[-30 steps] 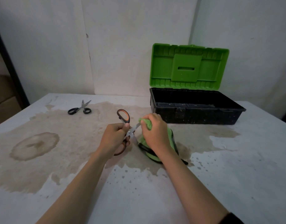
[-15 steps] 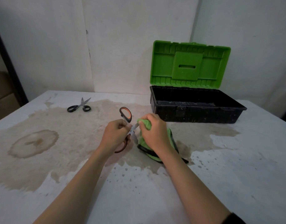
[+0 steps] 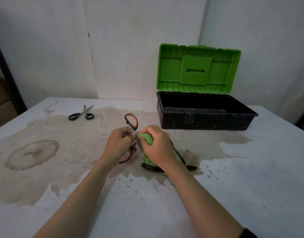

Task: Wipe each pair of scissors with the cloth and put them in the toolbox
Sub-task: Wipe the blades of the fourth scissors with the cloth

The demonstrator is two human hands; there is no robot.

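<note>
The left hand gripped the orange-handled scissors just above the table, steadying them so the right hand, clutching the green cloth, could wipe them; 1 black pair lay well to the left, and the toolbox stood open behind, likely ready for both.
</note>
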